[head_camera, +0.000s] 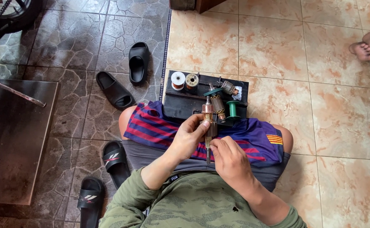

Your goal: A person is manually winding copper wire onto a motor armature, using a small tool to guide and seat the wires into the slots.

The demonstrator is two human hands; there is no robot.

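Your left hand [188, 137] and right hand [228, 157] both grip the motor rotor [209, 120]; its copper winding looks finished, spools [178, 80] resting on the black box [180, 105].

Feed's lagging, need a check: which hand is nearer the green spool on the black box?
Right. The right hand sits below the green spool, slightly left of it; the left hand is farther left, holding the armature.

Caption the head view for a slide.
Seated person's left hand and right hand hold a motor armature upright above a black box of wire spools.
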